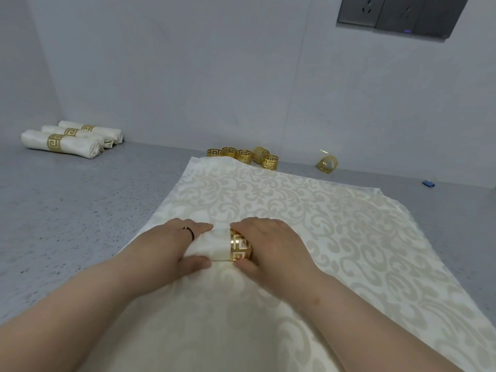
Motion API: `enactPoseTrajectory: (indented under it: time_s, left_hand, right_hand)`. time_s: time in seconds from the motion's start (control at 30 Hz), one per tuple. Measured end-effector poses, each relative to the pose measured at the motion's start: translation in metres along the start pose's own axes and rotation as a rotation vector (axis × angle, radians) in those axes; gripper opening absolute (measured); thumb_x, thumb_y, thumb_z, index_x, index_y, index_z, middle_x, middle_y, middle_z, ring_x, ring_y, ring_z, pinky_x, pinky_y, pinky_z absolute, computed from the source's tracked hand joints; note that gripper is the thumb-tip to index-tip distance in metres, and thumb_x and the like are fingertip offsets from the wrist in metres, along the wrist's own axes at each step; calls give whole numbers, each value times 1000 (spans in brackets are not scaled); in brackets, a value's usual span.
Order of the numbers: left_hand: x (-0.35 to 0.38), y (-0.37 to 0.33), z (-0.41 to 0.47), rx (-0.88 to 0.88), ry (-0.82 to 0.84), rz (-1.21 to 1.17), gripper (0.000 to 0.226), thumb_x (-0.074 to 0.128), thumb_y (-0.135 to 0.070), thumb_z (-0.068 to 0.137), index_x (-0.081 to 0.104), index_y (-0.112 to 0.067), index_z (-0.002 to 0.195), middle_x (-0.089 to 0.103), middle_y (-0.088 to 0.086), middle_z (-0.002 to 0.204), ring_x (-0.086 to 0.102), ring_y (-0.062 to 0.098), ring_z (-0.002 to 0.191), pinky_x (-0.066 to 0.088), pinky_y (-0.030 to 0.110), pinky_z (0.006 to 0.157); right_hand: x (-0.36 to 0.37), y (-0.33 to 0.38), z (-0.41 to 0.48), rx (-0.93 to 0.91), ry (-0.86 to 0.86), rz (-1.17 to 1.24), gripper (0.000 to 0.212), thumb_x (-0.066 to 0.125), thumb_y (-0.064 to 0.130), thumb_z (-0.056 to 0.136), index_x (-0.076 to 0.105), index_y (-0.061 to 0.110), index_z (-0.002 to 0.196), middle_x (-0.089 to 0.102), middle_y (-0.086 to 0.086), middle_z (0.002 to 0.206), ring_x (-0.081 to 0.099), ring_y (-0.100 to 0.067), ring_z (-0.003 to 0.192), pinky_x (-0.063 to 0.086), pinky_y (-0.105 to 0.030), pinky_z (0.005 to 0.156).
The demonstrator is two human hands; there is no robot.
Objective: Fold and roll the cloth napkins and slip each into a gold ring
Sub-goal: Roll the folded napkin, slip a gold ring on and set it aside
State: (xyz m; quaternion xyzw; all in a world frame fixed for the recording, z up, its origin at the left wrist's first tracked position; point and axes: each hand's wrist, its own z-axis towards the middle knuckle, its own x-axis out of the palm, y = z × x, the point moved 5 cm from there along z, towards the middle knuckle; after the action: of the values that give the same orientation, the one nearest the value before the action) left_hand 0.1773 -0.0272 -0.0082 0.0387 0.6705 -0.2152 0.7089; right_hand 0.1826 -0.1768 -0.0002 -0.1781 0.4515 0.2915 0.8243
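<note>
ring (240, 245) on napkin (218, 244), no writing

Centre: rolled napkin (214, 244) on spread cloth (308, 224).
Ten o'clock: three finished rolls (69, 138).
Twelve o'clock: loose rings (244, 154) behind cloth.

shiny gold metal ring (240, 248), matt damask cloth (295, 210), speckled grey stone counter (67, 197)
</note>
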Motion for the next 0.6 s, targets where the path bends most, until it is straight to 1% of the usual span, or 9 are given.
enactPoseTrajectory:
  time_s: [0.1,0.17,0.23,0.3,0.37,0.43,0.5,0.53,0.6]
  left_hand:
    - [-2,4,-1,-27,-14,-36,103,8,-77,46,15,-39,142,28,-21,141,24,-3,130,21,7,86]
    - [-3,4,-1,-29,-15,-58,82,28,-76,70,17,-38,142,29,-18,141,25,-1,130,24,11,92]
    - [-5,4,0,-50,-19,-71,65,47,-57,86,18,-38,141,30,-17,140,26,0,130,25,13,97]
    - [-4,3,1,-43,-36,-71,64,52,-50,86,20,-39,141,32,-18,138,28,0,130,25,13,97]
    - [-3,4,3,-37,-44,-108,69,56,-54,81,22,-40,139,32,-24,129,30,0,128,28,13,96]
    - [-3,7,3,-41,-38,-168,76,61,-62,70,23,-47,134,26,-35,118,34,-4,120,29,11,88]
    - [-5,10,-1,-62,-24,-225,73,70,-52,69,21,-55,122,23,-46,109,34,-9,108,30,8,80]
    - [-6,13,-3,-74,-24,-244,72,73,-47,69,20,-56,117,22,-47,106,35,-10,105,31,5,77]
    - [-10,18,-7,-96,-36,-268,67,74,-42,70,25,-56,114,25,-47,103,42,-10,97,31,0,74]
  right_hand:
    - [-2,0,2,-25,-25,-30,49,76,40,50,67,26,96,67,13,89,65,-8,74,50,-19,73]
    - [-3,2,4,-12,-23,-14,46,70,42,53,68,26,96,68,15,88,65,-8,74,51,-19,73]
    - [-3,2,4,20,7,-9,45,60,45,56,69,27,96,69,17,87,65,-6,72,51,-19,71]
    - [-3,1,4,40,29,5,47,55,47,59,68,26,99,69,15,90,66,-8,75,52,-22,74]
    - [0,-2,1,54,73,33,61,58,49,56,64,21,109,69,8,101,67,-14,86,48,-32,86]
    - [0,-5,-2,64,142,56,72,54,54,59,55,18,122,64,2,116,62,-16,104,32,-36,98]
    - [-1,-11,-6,107,203,115,76,42,54,64,46,19,132,57,3,127,52,-16,118,18,-35,106]
    - [-1,-14,-7,119,199,129,75,40,52,65,46,20,133,57,3,126,51,-17,119,16,-34,106]
    - [-1,-16,-7,126,202,139,68,46,47,68,51,19,129,63,3,117,56,-20,111,22,-32,103]
